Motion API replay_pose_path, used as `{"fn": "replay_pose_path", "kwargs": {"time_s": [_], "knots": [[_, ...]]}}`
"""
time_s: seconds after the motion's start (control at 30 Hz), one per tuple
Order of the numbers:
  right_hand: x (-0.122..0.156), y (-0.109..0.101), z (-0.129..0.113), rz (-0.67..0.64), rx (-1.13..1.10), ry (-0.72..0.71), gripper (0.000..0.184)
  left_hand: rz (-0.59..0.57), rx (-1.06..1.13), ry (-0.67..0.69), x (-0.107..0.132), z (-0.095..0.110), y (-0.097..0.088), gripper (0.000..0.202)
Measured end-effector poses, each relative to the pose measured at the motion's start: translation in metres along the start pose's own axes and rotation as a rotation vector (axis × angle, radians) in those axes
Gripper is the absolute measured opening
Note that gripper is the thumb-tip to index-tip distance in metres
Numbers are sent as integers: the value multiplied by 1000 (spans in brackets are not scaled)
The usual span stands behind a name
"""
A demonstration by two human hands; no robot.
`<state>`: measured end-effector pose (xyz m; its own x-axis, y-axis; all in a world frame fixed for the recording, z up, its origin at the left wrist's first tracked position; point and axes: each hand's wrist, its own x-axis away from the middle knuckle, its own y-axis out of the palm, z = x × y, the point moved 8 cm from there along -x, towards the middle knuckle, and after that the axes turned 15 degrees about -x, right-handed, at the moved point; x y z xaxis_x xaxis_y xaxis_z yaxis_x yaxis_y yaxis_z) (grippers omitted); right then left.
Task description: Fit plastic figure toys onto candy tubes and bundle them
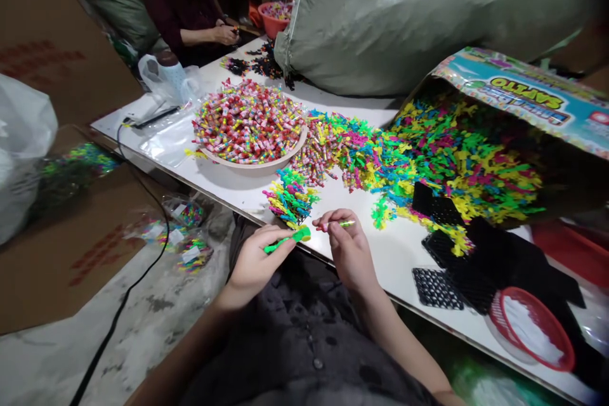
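Note:
My left hand (257, 263) is closed around a bright green plastic toy piece (301, 234) with a wider head, which points toward my right hand. Between the thumb and fingers of my right hand (352, 252) is a slim candy tube (347, 224), its pinkish-red end facing left. A small gap separates the two pieces. Just beyond my hands, a clump of coloured plastic pieces (291, 196) in green, yellow, blue and pink stands near the table edge. Behind it sits a wide bowl (257, 168) heaped with small candy tubes (250, 120).
Loose coloured pieces spill from a printed carton (514, 92) on the right. Black perforated trays (436, 288) and a red basket (566, 355) lie at the near right. A large sack (404, 19) leans behind. Across the table (223, 191), a person's hands (226, 33) hold small dark pieces.

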<state>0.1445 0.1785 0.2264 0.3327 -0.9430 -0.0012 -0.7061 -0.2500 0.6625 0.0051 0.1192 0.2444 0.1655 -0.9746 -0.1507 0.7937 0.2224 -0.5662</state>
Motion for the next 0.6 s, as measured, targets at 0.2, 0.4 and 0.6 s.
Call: {"fn": "replay_pose_path", "kwargs": {"time_s": [0.2, 0.4, 0.6], "knots": [[3, -8, 10, -21, 129, 79, 8, -84, 70, -68, 0, -3, 11, 19], [12, 1, 17, -190, 488, 170, 17, -186, 124, -126, 7, -15, 26, 21], [8, -17, 16, -274, 555, 321, 24, -297, 389, -371, 31, -47, 50, 53]]}}
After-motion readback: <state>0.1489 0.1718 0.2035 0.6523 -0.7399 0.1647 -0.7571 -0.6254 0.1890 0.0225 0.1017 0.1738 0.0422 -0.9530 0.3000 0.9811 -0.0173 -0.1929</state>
